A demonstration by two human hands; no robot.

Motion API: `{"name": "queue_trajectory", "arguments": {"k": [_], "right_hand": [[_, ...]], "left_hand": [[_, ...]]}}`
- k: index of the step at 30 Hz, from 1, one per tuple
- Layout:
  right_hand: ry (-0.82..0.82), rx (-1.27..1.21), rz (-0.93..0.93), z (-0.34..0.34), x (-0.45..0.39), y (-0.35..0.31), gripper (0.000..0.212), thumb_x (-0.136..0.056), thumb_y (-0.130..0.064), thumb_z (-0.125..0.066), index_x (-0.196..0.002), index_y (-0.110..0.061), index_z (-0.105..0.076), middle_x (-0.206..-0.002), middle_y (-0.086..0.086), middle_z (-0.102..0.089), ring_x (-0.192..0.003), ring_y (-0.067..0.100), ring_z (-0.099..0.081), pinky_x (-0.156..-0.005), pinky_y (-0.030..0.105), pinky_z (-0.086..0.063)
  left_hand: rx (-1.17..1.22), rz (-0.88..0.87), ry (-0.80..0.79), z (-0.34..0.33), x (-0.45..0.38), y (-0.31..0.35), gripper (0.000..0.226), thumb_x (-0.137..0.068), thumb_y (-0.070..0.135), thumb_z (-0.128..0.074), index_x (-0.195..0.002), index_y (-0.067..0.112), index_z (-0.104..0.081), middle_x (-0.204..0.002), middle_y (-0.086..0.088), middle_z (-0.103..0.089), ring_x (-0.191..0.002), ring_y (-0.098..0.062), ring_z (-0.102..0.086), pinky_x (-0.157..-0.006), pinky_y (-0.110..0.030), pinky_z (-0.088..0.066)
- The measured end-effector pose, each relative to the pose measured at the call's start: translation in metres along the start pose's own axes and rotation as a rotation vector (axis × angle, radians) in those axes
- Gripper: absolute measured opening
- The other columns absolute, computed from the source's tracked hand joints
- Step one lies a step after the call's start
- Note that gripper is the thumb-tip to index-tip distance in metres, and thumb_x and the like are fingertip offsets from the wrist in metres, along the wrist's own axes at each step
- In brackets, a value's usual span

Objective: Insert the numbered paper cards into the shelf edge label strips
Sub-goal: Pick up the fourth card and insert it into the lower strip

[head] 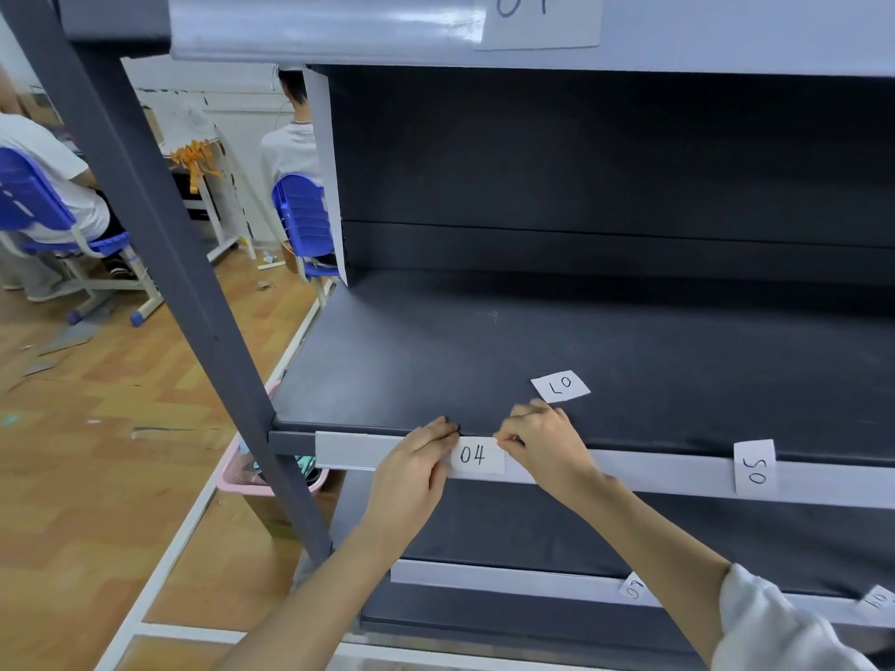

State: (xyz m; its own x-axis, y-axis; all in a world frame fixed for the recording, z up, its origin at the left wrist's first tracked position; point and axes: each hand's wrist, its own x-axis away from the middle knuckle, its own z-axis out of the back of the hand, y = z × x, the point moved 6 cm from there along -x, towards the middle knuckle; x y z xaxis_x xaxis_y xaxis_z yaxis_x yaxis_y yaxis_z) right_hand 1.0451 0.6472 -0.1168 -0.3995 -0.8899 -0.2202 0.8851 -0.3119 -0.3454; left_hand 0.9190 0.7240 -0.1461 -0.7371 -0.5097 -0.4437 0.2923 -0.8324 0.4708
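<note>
Both hands work at the front edge of the middle shelf point(532, 341) of a dark grey rack. The card marked "04" point(477, 456) sits in the pale label strip point(353, 450) that runs along that edge, its lower part seated in the strip and its top level with the shelf lip. The left hand point(416, 469) has its fingers bent over the strip at the card's left edge, fingertips pinching the upper left corner against the shelf lip. The right hand point(542, 445) mirrors it on the other side, fingers curled and pinching the card's upper right corner. Just behind the right hand, a loose card marked "07" point(560, 386) lies flat on the shelf, turned away from the viewer. Farther right along the same strip stands a card marked "05" point(754, 467), turned sideways and sticking up above the strip. The strip on the shelf above holds a card marked "01" point(537, 19), and the lowest strip point(484, 576) holds two more cards whose numbers are too small to read. A pink bin point(244, 477) stands on the wooden floor beside the rack's left post point(160, 225). Two people sit on blue chairs point(302, 220) in the background.
</note>
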Motion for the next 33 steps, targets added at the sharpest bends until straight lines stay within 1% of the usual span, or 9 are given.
{"name": "queue_trajectory", "arguments": {"k": [3, 7, 12, 17, 20, 22, 25, 29, 33], "right_hand": [[0.048, -0.019, 0.028, 0.002, 0.002, -0.005, 0.020, -0.058, 0.013, -0.065, -0.047, -0.001, -0.058, -0.049, 0.002, -0.045, -0.057, 0.021, -0.034, -0.051, 0.028, -0.031], [-0.034, 0.019, 0.023, 0.000, 0.000, -0.004, 0.022, -0.078, 0.009, -0.047, -0.061, 0.001, -0.060, -0.069, 0.007, -0.043, -0.074, 0.023, -0.032, -0.061, 0.026, -0.027], [-0.139, 0.046, -0.007, -0.002, -0.002, -0.005, 0.024, -0.078, 0.011, -0.042, -0.061, -0.006, -0.044, -0.066, 0.006, -0.037, -0.076, 0.022, -0.029, -0.049, 0.018, -0.019], [-0.130, 0.021, -0.071, -0.002, 0.000, -0.002, 0.019, -0.080, 0.007, -0.043, -0.068, 0.002, -0.058, -0.074, 0.012, -0.045, -0.077, 0.022, -0.031, -0.063, 0.025, -0.026], [-0.153, -0.040, -0.131, -0.002, -0.001, 0.004, 0.018, -0.080, 0.001, -0.047, -0.081, 0.008, -0.064, -0.088, 0.023, -0.063, -0.080, 0.027, -0.043, -0.070, 0.034, -0.039], [-0.180, -0.088, -0.143, 0.000, -0.002, 0.005, 0.018, -0.081, -0.005, -0.053, -0.085, 0.008, -0.064, -0.094, 0.024, -0.065, -0.091, 0.033, -0.053, -0.081, 0.038, -0.043], [-0.159, -0.163, -0.144, 0.013, -0.004, 0.008, 0.022, -0.084, -0.012, -0.059, -0.100, -0.002, -0.068, -0.102, 0.016, -0.066, -0.100, 0.029, -0.055, -0.084, 0.031, -0.042], [0.006, -0.140, -0.177, 0.047, 0.011, 0.032, 0.037, -0.091, -0.020, -0.051, -0.126, -0.009, -0.052, -0.131, 0.004, -0.055, -0.125, 0.019, -0.044, -0.100, 0.028, -0.037], [-0.009, -0.068, -0.199, 0.065, 0.048, 0.060, 0.045, -0.094, -0.022, -0.046, -0.136, -0.010, -0.038, -0.145, 0.002, -0.040, -0.137, 0.016, -0.031, -0.110, 0.023, -0.024]], "left_hand": [[-0.021, -0.005, -0.014, 0.000, -0.001, 0.001, 0.044, -0.083, 0.020, -0.031, -0.100, 0.011, -0.070, -0.112, 0.000, -0.070, -0.106, -0.015, -0.064, -0.083, -0.024, -0.053], [-0.041, -0.006, -0.039, 0.001, -0.001, 0.003, 0.043, -0.081, 0.019, -0.032, -0.098, 0.012, -0.071, -0.110, 0.001, -0.071, -0.103, -0.014, -0.066, -0.078, -0.024, -0.056], [-0.060, 0.008, -0.069, 0.002, -0.002, 0.004, 0.042, -0.079, 0.020, -0.034, -0.094, 0.015, -0.073, -0.105, 0.003, -0.072, -0.097, -0.012, -0.068, -0.074, -0.020, -0.054], [-0.074, 0.005, -0.072, 0.003, -0.002, 0.005, 0.039, -0.079, 0.018, -0.037, -0.094, 0.015, -0.073, -0.104, 0.003, -0.073, -0.098, -0.012, -0.068, -0.073, -0.019, -0.054], [-0.050, 0.016, -0.048, 0.004, -0.004, 0.004, 0.040, -0.080, 0.019, -0.036, -0.096, 0.013, -0.072, -0.106, 0.001, -0.072, -0.098, -0.013, -0.068, -0.073, -0.023, -0.057], [0.012, 0.074, -0.028, 0.005, -0.013, 0.001, 0.045, -0.080, 0.020, -0.031, -0.103, 0.012, -0.070, -0.111, 0.001, -0.070, -0.102, -0.014, -0.066, -0.081, -0.020, -0.051], [0.086, 0.145, -0.001, 0.006, -0.030, 0.000, 0.046, -0.079, 0.011, -0.035, -0.119, 0.009, -0.060, -0.125, -0.002, -0.062, -0.114, -0.018, -0.059, -0.094, -0.018, -0.039], [0.149, 0.216, 0.024, 0.008, -0.035, 0.003, 0.044, -0.091, 0.013, -0.038, -0.135, 0.007, -0.040, -0.139, -0.007, -0.049, -0.128, -0.021, -0.046, -0.104, -0.021, -0.029], [0.100, 0.232, -0.002, 0.005, -0.019, 0.029, 0.049, -0.091, 0.021, -0.032, -0.138, 0.006, -0.035, -0.144, -0.013, -0.040, -0.137, -0.024, -0.033, -0.111, -0.031, -0.027]]}}
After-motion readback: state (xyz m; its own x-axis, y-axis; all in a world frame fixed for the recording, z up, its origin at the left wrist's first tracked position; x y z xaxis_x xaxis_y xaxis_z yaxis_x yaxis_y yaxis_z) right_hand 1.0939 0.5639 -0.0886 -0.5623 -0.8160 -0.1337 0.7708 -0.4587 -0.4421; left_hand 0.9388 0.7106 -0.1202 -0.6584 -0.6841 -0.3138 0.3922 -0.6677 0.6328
